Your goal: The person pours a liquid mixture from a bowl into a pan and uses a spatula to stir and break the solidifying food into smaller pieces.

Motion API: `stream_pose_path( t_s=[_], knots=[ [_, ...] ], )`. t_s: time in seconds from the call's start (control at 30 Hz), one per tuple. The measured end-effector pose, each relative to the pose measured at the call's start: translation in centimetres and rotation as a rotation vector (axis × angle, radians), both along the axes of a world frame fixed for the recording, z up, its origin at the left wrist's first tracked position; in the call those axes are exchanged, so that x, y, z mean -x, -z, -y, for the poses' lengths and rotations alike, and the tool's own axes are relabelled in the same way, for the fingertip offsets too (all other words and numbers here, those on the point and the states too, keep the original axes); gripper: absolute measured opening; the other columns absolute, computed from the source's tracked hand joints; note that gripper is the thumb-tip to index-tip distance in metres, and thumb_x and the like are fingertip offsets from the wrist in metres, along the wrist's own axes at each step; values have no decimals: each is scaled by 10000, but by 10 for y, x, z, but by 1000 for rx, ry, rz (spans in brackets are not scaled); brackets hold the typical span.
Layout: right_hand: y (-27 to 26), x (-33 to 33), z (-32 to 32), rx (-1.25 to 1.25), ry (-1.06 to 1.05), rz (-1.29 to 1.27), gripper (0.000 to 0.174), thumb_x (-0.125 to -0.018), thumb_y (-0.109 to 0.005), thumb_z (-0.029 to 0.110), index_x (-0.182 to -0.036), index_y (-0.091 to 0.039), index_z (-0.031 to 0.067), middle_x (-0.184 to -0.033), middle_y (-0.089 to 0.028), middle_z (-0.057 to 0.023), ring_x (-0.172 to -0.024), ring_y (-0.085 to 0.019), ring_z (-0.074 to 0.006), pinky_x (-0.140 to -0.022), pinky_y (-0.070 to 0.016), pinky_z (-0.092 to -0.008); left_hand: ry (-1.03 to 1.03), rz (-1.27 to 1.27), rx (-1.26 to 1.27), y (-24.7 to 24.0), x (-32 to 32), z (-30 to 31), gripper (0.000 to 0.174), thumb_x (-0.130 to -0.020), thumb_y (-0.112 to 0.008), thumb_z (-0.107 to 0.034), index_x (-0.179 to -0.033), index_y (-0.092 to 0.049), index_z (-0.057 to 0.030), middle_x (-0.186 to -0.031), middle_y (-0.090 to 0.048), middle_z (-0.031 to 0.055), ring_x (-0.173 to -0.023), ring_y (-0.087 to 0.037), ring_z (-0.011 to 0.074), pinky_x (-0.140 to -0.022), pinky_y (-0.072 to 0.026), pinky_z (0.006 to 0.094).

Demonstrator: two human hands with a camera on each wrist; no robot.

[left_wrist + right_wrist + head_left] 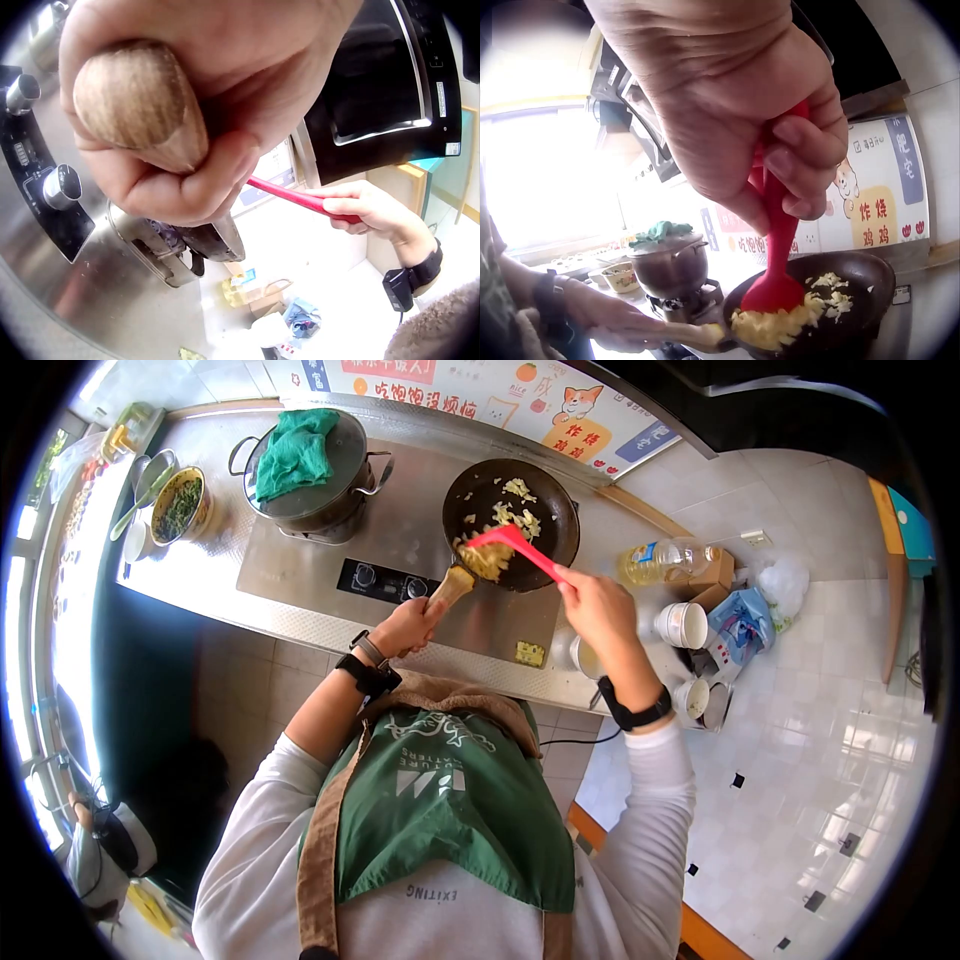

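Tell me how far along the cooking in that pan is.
Done: the food in the pan has set into yellow curds, mostly heaped near the handle. In hand: the left hand grips the handle while the right hand holds a red spatula in the heap. Left: loose bits lie scattered at the far side, and none looks served yet.

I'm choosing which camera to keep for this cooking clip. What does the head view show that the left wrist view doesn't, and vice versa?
Only the head view: yellow food inside the pan, the lidded pot with a green cloth on it, a bowl of greens. Only the left wrist view: the butt end of the wooden handle poking out of the left hand. Both: the right hand holding the red spatula, and the stove knobs.
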State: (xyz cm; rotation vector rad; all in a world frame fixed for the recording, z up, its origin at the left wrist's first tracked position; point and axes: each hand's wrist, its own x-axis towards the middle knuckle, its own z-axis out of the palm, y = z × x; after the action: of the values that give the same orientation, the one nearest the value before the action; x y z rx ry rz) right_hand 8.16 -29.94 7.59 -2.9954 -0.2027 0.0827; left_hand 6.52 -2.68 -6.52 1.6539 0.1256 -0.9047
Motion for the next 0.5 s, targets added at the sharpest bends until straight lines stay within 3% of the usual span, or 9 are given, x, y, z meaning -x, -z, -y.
stream_pose_path(
  t_s=[0.2,0.3,0.37,0.4,0.5],
  knots=[
    [-41,32,35,35,159,-86,245,-893,-579,269,-1109,-693,248,-723,-659,-129,-702,-641,-323,-641,-512,-434,-102,91,199,10,-4,-14,389,-986,-462,-402,-1031,-526,-21,-632,-498,17,-461,-472,109,-430,-415,268],
    [-28,38,40,40,203,-59,268,-891,-589,289,-1140,-677,246,-735,-652,-149,-691,-630,-342,-610,-488,-436,-208,94,20,45,-30,-29,396,-957,-537,-378,-1135,-522,-25,-685,-580,75,-511,-551,154,-491,-463,295],
    [-24,39,42,51,233,-38,264,-890,-592,285,-1135,-680,246,-740,-653,-150,-695,-636,-331,-610,-490,-428,58,329,-313,57,-42,-31,447,-900,-616,-372,-1163,-527,-21,-790,-656,156,-647,-649,262,-596,-513,357],
    [-26,39,43,51,238,-36,264,-890,-592,285,-1135,-680,246,-740,-653,-150,-695,-636,-331,-610,-490,-428,72,522,-477,82,-44,-26,481,-837,-674,-374,-1140,-558,-20,-904,-668,219,-845,-660,348,-731,-522,411],
    [-38,40,49,45,271,-35,247,-885,-586,273,-1106,-693,248,-729,-658,-125,-690,-643,-318,-620,-512,-432,106,731,-574,117,-51,-23,433,-799,-708,-370,-1071,-597,-51,-830,-670,177,-808,-660,336,-690,-520,426]
  ],
)
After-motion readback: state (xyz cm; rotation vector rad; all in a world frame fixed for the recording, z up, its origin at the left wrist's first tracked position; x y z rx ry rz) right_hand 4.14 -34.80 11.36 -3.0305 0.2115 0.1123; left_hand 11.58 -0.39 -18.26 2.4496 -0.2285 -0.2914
